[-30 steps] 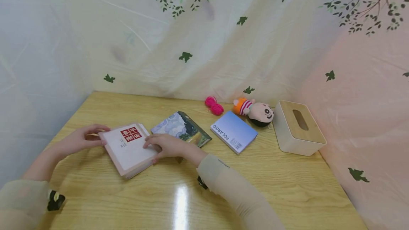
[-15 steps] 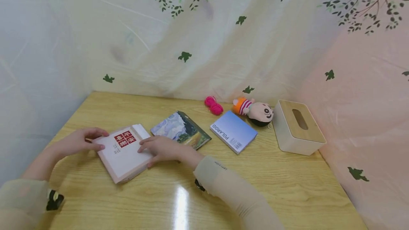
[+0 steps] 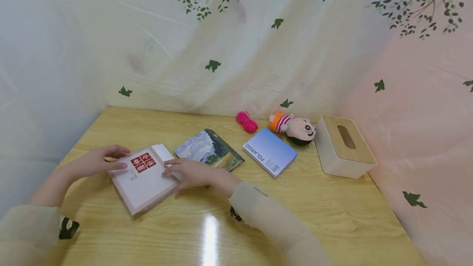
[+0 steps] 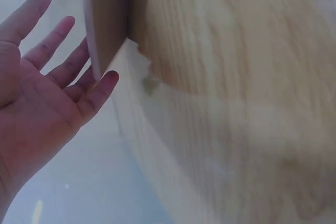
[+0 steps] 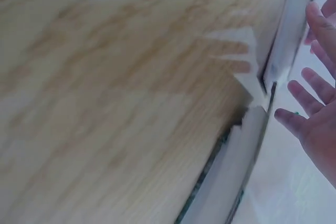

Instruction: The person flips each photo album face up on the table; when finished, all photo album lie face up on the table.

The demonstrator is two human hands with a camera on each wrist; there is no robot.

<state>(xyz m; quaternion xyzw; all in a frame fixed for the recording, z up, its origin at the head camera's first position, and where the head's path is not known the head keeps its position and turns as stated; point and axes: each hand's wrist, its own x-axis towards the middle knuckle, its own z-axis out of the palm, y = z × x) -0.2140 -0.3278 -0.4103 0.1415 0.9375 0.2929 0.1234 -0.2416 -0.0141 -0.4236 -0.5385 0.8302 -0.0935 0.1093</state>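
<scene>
A white book (image 3: 148,188) with red square characters on its cover lies on the wooden table, left of centre in the head view. A white strip (image 3: 162,152) shows past its upper right side; whether it is a second book I cannot tell. My left hand (image 3: 92,162) is at the book's left corner, thumb over the cover; its fingers look loosely spread in the left wrist view, beside the book's edge (image 4: 107,24). My right hand (image 3: 194,173) is at the book's right side with spread fingers, fingertips by the cover; contact is unclear. Behind the right hand lies a painting-covered book (image 3: 207,149), partly hidden.
A blue book marked POLAROID (image 3: 269,151) lies right of centre. Behind it are pink yarn (image 3: 246,122) and a plush doll (image 3: 292,127). A tissue box (image 3: 345,147) with a wooden lid stands by the right edge. Cloth curtains (image 3: 221,85) border the table.
The white book has shifted slightly left and toward me, and its cover has turned a little. My right hand moved left, then slightly back. The other objects stay put.
</scene>
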